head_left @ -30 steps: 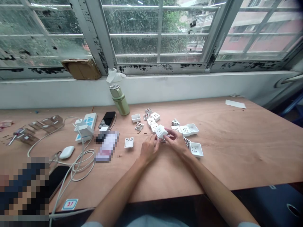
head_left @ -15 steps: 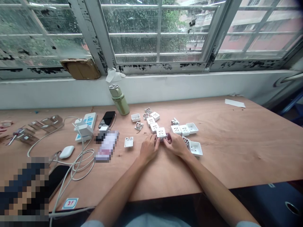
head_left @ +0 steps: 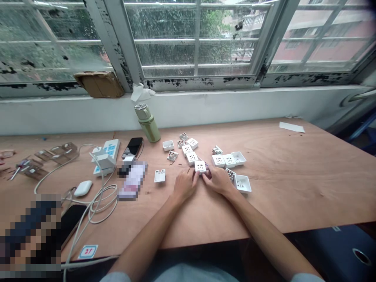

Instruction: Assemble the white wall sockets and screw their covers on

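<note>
Both my hands press a small white socket faceplate (head_left: 200, 166) flat against the wooden table (head_left: 293, 180). My left hand (head_left: 183, 184) grips its left edge with curled fingers. My right hand (head_left: 219, 180) pinches its right edge. Several more white socket faceplates lie close behind, among them a pair (head_left: 223, 160) to the right and one (head_left: 243, 183) beside my right wrist. A flat white back plate (head_left: 160, 176) lies to the left of my left hand.
A green flask (head_left: 147, 123) stands near the window sill. A power strip (head_left: 107, 154), white cables (head_left: 96, 199), two phones (head_left: 134, 147) and an earbud case (head_left: 83, 188) crowd the left side. A slip of paper (head_left: 291, 127) lies far right.
The faceplate was held tilted above the table; both hands have lowered it and now hold it flat on the tabletop.
</note>
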{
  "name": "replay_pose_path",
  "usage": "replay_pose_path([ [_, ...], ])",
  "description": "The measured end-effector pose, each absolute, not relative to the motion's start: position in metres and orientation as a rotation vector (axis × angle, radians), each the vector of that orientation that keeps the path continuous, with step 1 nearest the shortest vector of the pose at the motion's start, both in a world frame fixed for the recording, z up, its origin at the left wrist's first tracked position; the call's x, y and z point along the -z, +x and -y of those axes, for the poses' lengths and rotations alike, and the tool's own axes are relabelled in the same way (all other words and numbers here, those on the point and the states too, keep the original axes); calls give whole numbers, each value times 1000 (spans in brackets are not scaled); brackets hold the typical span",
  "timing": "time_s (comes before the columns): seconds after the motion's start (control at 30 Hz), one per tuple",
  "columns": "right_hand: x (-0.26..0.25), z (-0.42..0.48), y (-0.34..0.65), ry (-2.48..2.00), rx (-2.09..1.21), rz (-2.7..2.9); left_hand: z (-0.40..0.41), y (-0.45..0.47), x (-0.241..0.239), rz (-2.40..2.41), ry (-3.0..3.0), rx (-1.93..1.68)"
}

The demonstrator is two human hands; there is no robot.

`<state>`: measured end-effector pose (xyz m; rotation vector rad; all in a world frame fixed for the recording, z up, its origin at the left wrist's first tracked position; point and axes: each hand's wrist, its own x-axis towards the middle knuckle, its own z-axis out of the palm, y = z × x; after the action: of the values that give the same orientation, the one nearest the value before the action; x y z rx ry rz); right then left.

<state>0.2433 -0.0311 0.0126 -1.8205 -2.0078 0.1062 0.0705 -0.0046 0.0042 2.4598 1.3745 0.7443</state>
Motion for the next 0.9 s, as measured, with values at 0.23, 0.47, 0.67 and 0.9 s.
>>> replay_pose_path([
  [0.23, -14, 32, 241, -1858, -89, 2038, 4, 70, -3, -1397, 2474, -723],
  [0.47, -15, 32, 241, -1850, -86, 2046, 4, 71, -4, -1408, 2472, -703],
  [0.67, -14, 32, 239, -1839, -90, 2040, 4, 71, -4, -1405, 2468, -699],
  [0.9, -13, 32, 238, -1825, -85, 2028, 4, 70, -3, -1412, 2455, -722],
])
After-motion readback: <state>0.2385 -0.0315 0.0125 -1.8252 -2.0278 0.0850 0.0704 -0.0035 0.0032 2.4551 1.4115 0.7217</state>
